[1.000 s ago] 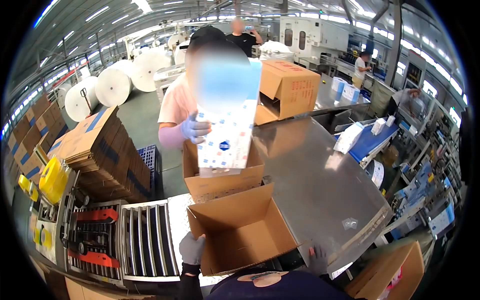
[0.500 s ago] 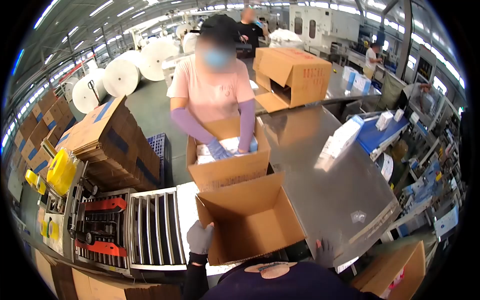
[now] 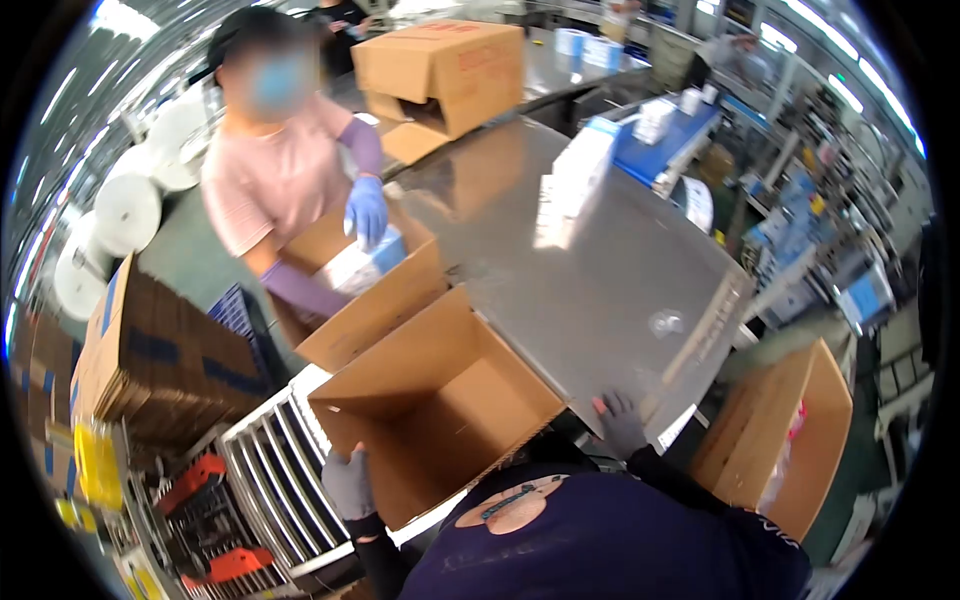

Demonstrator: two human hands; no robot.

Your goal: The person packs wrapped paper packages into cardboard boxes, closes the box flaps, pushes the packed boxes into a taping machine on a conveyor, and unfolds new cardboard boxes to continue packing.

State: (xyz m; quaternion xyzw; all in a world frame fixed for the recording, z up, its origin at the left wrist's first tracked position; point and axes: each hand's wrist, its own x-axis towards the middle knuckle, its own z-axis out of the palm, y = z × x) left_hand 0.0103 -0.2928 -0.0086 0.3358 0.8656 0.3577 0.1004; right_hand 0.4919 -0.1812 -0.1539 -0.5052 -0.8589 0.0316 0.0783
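An open cardboard box [image 3: 455, 405] with nothing visible inside stands right in front of me. My left hand [image 3: 349, 485], in a grey glove with bare fingertips, is closed on the box's left edge. Over the near edge of the steel table [image 3: 590, 290], to the right of the box, my right hand [image 3: 620, 425] is open with its fingers stretched out, holding nothing. Beyond my box, a co-worker in purple sleeves reaches into a second cardboard box [image 3: 385, 305] with white-and-blue packs [image 3: 365, 262] in it.
A roller conveyor [image 3: 275, 480] runs on the left, near flattened cartons [image 3: 165, 350]. White-and-blue packs [image 3: 580, 175] stand on the table near a blue belt [image 3: 665, 150]. A large carton [image 3: 450, 75] is at the back; another box [image 3: 770, 440] is at right.
My view has swung right, so the scene shifts left. My right hand has come forward at the table edge. The co-worker's one hand has risen from inside the box onto the packs.
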